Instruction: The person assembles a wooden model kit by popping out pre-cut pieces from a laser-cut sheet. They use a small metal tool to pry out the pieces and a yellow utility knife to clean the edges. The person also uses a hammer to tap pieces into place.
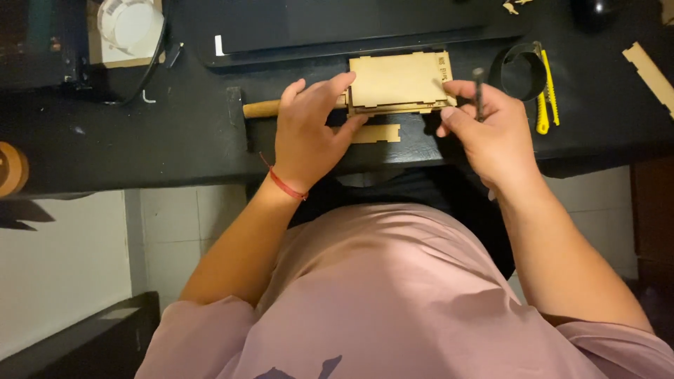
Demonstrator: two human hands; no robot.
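Observation:
A small flat box of light laser-cut wood (399, 82) lies on the black desk (140, 140). My left hand (307, 131) rests against the box's left side, fingers spread on its edge and corner. My right hand (484, 126) touches the box's right side and holds a thin dark rod-like tool (479, 91) upright between its fingers. A loose wooden strip (379, 133) lies just in front of the box. A hammer with a wooden handle (261, 109) and a dark head lies under my left hand.
A roll of black tape (521, 69) and a yellow utility knife (545, 98) lie right of the box. A wooden strip (651, 74) sits at the far right, a white cup (130, 24) at the back left, a dark flat slab (337, 24) behind the box.

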